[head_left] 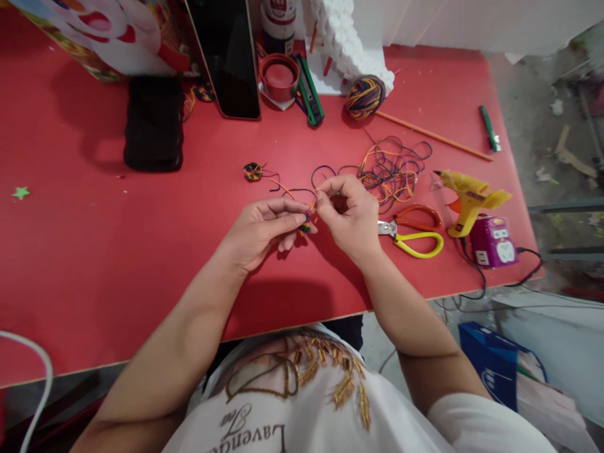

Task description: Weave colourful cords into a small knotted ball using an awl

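Observation:
My left hand (pixel 268 229) pinches a small dark multicoloured yarn piece (pixel 305 226) between thumb and fingers. Just to its right, my right hand (pixel 348 217) has thumb and index finger pressed together on a thin yarn strand (pixel 313 202) close to that piece. A small round yarn piece (pixel 253 172) with loose ends lies on the red table beyond my left hand. Loose multicoloured yarn (pixel 389 170) is heaped beyond my right hand, and a yarn ball (pixel 365 97) sits farther back.
Scissors (pixel 418 236), a yellow glue gun (pixel 472 198) and a purple power box (pixel 494 242) lie on the right of the table (pixel 141 251). Behind are a thin stick (pixel 434 135), a green cutter (pixel 309 91), red tape (pixel 279 77), a phone (pixel 229 56) and a black case (pixel 154 124).

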Action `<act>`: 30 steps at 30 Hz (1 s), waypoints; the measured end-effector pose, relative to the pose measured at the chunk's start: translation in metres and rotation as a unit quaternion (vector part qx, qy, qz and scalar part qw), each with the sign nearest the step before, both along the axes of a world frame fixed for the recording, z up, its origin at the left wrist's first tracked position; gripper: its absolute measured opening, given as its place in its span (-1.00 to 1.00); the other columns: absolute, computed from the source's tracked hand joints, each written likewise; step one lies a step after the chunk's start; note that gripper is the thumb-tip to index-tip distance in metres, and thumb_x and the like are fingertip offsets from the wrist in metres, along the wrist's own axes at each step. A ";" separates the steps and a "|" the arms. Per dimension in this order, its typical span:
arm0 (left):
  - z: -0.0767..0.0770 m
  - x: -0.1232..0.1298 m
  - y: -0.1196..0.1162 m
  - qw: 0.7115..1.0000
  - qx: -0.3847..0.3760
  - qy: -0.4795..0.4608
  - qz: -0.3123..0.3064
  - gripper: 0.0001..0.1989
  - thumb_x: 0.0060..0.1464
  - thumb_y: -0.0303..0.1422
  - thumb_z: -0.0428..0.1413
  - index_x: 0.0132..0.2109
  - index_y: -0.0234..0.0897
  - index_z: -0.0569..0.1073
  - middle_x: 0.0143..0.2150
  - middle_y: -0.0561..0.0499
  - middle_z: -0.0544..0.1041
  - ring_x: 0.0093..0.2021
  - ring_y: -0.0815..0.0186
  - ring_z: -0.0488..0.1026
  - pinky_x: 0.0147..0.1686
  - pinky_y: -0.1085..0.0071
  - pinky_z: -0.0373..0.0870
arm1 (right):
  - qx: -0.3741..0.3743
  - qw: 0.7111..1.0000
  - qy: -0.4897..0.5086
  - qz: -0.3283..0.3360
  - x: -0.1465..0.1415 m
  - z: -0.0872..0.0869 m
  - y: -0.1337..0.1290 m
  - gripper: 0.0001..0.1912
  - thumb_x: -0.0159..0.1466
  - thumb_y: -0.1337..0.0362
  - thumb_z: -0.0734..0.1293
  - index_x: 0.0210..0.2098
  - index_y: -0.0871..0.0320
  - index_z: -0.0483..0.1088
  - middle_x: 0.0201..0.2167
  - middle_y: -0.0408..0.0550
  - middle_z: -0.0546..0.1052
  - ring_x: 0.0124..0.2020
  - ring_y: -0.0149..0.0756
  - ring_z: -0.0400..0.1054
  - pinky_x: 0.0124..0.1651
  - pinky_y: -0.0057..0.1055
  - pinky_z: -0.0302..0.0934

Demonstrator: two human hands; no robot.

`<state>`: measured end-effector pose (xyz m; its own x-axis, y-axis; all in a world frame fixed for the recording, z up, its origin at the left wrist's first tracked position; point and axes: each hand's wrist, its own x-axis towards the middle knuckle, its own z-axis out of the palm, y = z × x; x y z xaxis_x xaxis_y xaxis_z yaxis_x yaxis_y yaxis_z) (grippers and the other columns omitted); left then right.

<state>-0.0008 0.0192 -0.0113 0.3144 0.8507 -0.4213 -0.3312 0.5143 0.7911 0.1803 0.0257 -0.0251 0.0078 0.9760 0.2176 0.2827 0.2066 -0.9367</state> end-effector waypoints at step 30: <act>-0.001 -0.005 0.008 0.989 -0.016 -0.131 0.068 -0.89 -0.02 -0.51 0.42 -0.31 -0.34 0.66 -0.18 -0.07 0.72 -0.54 0.55 0.49 -0.53 0.67 0.49 | -0.207 0.933 0.252 0.153 -0.007 0.018 -0.006 -0.68 0.27 0.10 0.59 -0.18 0.23 0.60 -0.57 -0.24 0.53 -0.66 -0.55 0.23 -0.59 -0.52 0.12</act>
